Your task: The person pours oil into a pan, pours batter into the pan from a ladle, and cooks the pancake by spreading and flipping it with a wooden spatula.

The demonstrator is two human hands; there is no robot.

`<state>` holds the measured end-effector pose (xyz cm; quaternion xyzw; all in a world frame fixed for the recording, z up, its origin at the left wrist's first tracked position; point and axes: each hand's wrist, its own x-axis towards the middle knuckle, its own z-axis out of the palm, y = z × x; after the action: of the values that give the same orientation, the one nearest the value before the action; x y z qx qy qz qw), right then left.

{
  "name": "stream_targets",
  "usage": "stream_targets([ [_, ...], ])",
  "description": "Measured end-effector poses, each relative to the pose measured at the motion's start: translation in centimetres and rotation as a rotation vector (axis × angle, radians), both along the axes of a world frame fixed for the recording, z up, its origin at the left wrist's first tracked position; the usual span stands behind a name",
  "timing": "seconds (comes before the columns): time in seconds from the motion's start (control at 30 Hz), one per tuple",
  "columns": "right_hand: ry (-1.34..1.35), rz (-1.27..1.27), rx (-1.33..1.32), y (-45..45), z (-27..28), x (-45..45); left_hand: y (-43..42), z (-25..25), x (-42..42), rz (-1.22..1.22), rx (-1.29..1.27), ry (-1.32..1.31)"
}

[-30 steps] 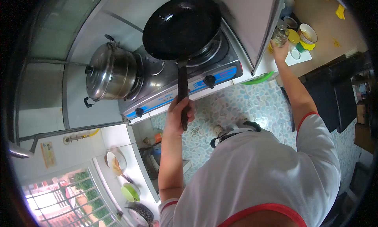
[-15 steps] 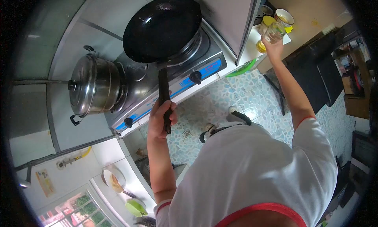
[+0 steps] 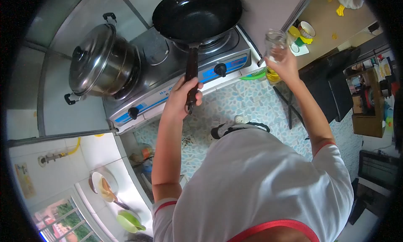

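My left hand (image 3: 183, 95) is wrapped round the dark handle of a black wok (image 3: 197, 17), which rests over the right burner of the gas stove (image 3: 176, 82). Its inside looks dark and shiny. To the right, my right hand (image 3: 285, 65) grips a clear glass jar (image 3: 275, 42) in the air near the stove's right end. Yellow liquid shows at the jar's lower end, below my fingers. A lidded steel pot (image 3: 105, 61) stands over the left burner.
A patterned bowl (image 3: 307, 29), yellow lid (image 3: 294, 31) and white tray (image 3: 299, 49) are on the right counter. Below its edge is a green basket (image 3: 254, 75). At lower left lie a white bowl (image 3: 99, 184) and green bowl (image 3: 129, 221). A grey panel (image 3: 268, 9) stands beside the stove.
My right hand has brought the glass jar from the right counter toward the stove. My left hand stays on the wok handle. The camera view has shifted.
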<state>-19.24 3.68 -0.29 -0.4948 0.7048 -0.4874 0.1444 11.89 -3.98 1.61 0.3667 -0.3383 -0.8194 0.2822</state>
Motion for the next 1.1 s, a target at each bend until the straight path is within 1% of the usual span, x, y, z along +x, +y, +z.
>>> stream_targets([
  [0.03, 0.054, 0.005, 0.034, -1.0, 0.2, 0.5, 0.0, -0.4, 0.2, 0.005, 0.013, 0.015],
  [0.13, 0.350, 0.018, 0.166, -3.8, 1.2, 1.7, 0.5, -1.0, 0.8, -0.016, 0.017, 0.080],
  [0.23, 0.414, 0.042, 0.213, -5.8, 1.6, 2.4, 1.9, -1.4, 1.4, -0.004, 0.016, 0.135],
  [0.27, 0.437, 0.046, 0.193, -6.3, 1.1, 2.1, 2.4, -1.8, 1.9, -0.007, -0.011, 0.144],
  [0.37, 0.580, -0.006, 0.278, -7.1, 1.0, 1.9, 4.0, -3.3, 3.8, 0.005, -0.088, 0.148],
  [0.43, 0.614, 0.000, 0.286, -7.6, 0.1, 0.9, 5.0, -3.9, 5.1, 0.032, -0.132, 0.130],
  [0.47, 0.633, 0.003, 0.288, -7.8, -0.1, 0.5, 5.6, -3.9, 5.7, 0.045, -0.115, 0.138],
  [0.67, 0.688, 0.029, 0.449, -8.4, 1.9, 1.4, 6.5, -6.4, 6.5, 0.050, -0.087, 0.260],
  [0.77, 0.778, -0.016, 0.502, -8.7, 2.8, 1.8, 6.1, -5.6, 5.6, 0.069, -0.083, 0.298],
  [0.87, 0.862, 0.007, 0.526, -9.0, 3.5, 1.9, 5.2, -5.1, 4.6, 0.041, -0.068, 0.354],
  [0.97, 0.879, 0.056, 0.602, -9.3, 4.4, 1.6, 4.7, -3.9, 3.8, 0.016, -0.111, 0.420],
  [1.07, 0.894, 0.039, 0.564, -9.3, 4.7, 1.7, 4.1, -3.5, 3.2, -0.001, -0.138, 0.463],
  [1.1, 0.896, 0.041, 0.590, -9.3, 4.8, 1.8, 4.0, -3.3, 3.1, -0.004, -0.141, 0.451],
])
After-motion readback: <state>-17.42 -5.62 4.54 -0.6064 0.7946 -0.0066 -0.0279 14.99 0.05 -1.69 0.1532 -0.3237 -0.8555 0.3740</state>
